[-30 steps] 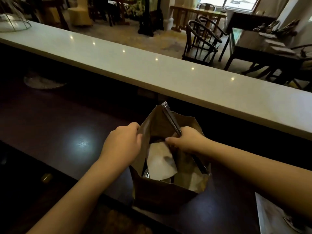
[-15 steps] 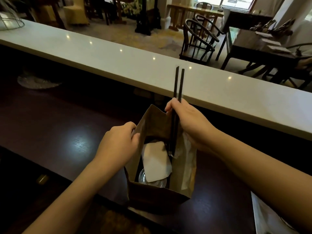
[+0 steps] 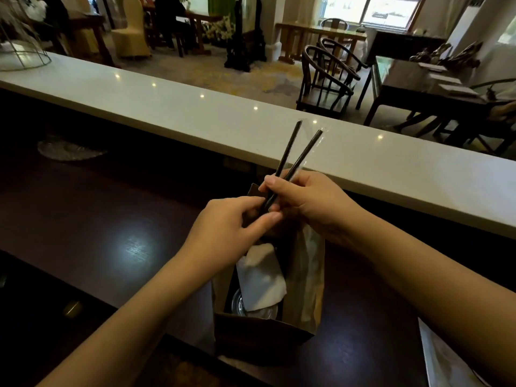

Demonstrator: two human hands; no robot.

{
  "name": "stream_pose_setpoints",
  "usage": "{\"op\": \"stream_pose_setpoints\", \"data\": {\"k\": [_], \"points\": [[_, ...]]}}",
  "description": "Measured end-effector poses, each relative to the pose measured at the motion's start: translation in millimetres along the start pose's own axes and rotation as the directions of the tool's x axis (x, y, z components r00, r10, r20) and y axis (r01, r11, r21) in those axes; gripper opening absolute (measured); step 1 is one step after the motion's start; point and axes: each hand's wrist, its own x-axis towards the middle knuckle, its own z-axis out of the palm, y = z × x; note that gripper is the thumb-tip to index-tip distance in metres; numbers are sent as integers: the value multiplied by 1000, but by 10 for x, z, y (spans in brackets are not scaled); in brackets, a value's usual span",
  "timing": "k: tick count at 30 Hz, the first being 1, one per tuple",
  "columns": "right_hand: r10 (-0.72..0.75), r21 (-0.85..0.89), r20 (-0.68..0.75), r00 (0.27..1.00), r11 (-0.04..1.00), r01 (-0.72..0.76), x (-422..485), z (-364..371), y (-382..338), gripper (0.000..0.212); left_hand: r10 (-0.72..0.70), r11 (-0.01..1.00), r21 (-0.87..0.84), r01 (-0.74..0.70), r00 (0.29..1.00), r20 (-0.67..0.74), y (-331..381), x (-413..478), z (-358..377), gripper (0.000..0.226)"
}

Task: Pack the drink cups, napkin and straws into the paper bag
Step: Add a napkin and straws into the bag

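A brown paper bag (image 3: 304, 286) stands open on the dark counter in front of me. Inside it a white napkin (image 3: 262, 283) lies over the clear lid of a drink cup (image 3: 238, 303). Two black straws (image 3: 296, 155) in clear wrappers stick up above the bag's mouth and spread apart at their tops. My right hand (image 3: 315, 202) pinches them near their lower part. My left hand (image 3: 231, 227) meets it from the left, fingers touching the straws' lower ends over the bag. The straws' bottom tips are hidden by my fingers.
A long white bar top (image 3: 195, 118) runs across just behind the bag. A glass dish (image 3: 69, 149) sits on the dark counter (image 3: 111, 219) at far left. A paper sheet (image 3: 446, 358) lies at the bottom right. Chairs and tables fill the room beyond.
My right hand lifted the straws up out of the bag, and they have spread apart at the top. My left hand let go of the bag's rim and moved to the straws.
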Motion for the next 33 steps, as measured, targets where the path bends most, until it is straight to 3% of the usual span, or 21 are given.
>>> {"op": "stream_pose_setpoints", "data": {"k": [3, 8, 10, 12, 14, 16, 18, 20, 22, 23, 25, 29, 33], "points": [[30, -33, -2, 1000, 999, -30, 10, -73, -13, 22, -18, 998, 57, 15, 998, 54, -24, 26, -6, 13], [41, 114, 44, 998, 992, -46, 18, -263, -193, 17, -49, 990, 133, 39, 996, 69, -18, 24, 9, 22], [16, 7, 64, 998, 1000, -16, 11, -342, -253, 13, -46, 962, 270, 30, 997, 54, -36, 11, 0, 39], [-27, -254, 82, 996, 966, 47, 5, -379, -226, 11, -87, 897, 436, 69, 996, 22, -97, -18, -13, 56], [-111, -562, 175, 978, 805, 191, -6, -340, -91, 13, -168, 859, 489, 150, 986, -7, -172, -65, -23, 62], [-184, -739, 379, 907, 529, 417, -11, -204, 105, 19, -260, 859, 456, 234, 965, -5, -241, -111, -25, 62], [-126, -755, 607, 784, 215, 619, 28, -17, 320, 25, -307, 875, 399, 276, 952, 14, -286, -150, -21, 54], [23, -700, 713, 701, -44, 713, 107, 168, 535, 29, -294, 886, 381, 263, 956, 23, -285, -195, -17, 41], [170, -613, 747, 643, -199, 764, 177, 328, 749, 31, -265, 905, 353, 239, 964, 25, -276, -226, -20, 34], [247, -589, 740, 626, -213, 780, 200, 387, 838, 32, -256, 911, 341, 234, 967, 21, -277, -237, -24, 33], [358, -632, 688, 631, -130, 764, 225, 441, 972, 36, -253, 915, 328, 235, 967, 10, -292, -253, -31, 33], [343, -816, 577, 741, 274, 509, 282, 348, 1181, 40, -255, 918, 310, 246, 967, -11, -345, -288, -40, 33], [389, -822, 500, 774, 494, 283, 268, 247, 1332, 43, -242, 929, 282, 240, 970, -27, -361, -298, -46, 33]]}}
